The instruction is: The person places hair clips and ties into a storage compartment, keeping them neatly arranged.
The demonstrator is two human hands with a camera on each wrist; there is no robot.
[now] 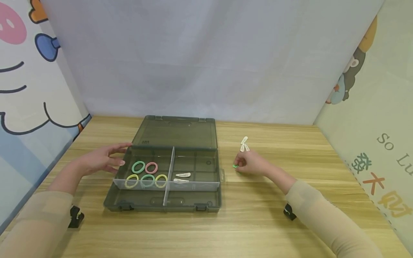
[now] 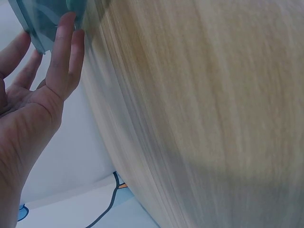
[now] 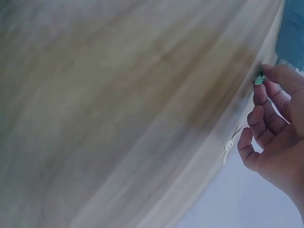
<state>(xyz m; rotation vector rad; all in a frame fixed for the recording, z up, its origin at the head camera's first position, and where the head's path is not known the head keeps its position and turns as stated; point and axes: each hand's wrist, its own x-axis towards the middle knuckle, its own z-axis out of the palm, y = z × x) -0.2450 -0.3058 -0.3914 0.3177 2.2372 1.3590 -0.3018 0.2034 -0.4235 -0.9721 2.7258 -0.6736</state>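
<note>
A translucent dark organizer box (image 1: 196, 165) lies with its lid (image 1: 180, 132) folded back on the table. In its back left compartment are several hair ties (image 1: 151, 168), green, yellow and pink. Two white snap hair clips (image 1: 183, 175) lie in the back right compartment. My left hand (image 1: 101, 159) touches the box's left side with loosely spread fingers. Right of the box, my right hand (image 1: 253, 163) pinches a small green piece (image 3: 259, 80) between thumb and fingertip, low over the table; the fingers hide most of it. White snap hair clips (image 1: 245, 140) lie just beyond that hand.
Pale dividers (image 1: 200, 185) split the box into compartments. A clear tab (image 1: 222, 175) juts from the box's right side. The wooden table (image 1: 290, 143) meets a pale curtain (image 1: 206, 64) at the back, with printed cartoon panels on both sides.
</note>
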